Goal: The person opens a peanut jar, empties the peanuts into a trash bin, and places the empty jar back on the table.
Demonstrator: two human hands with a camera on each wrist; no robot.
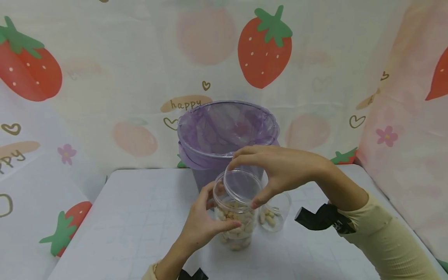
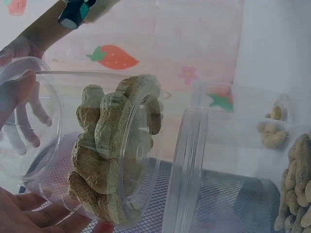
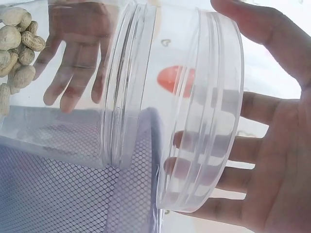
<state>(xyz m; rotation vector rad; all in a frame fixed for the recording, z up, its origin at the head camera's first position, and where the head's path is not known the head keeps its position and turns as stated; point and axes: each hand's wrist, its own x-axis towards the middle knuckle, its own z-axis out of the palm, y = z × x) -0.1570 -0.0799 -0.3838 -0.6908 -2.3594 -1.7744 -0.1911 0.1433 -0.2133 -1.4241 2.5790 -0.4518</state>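
My left hand grips a clear plastic jar, thumb in front and fingers behind. Shelled-in peanuts lie at its bottom. Beneath it, in the left wrist view, a second clear jar's rim shows, with more peanuts inside. Above the held jar my right hand holds a round clear lid by its edge, fingers spread around it. The lid is tilted in the head view and apart from the jar's mouth in the right wrist view.
Behind the hands stands a purple mesh bin lined with a purple bag. A clear container with a few peanuts sits right of the jars on the white table. Printed cloth hangs around the table.
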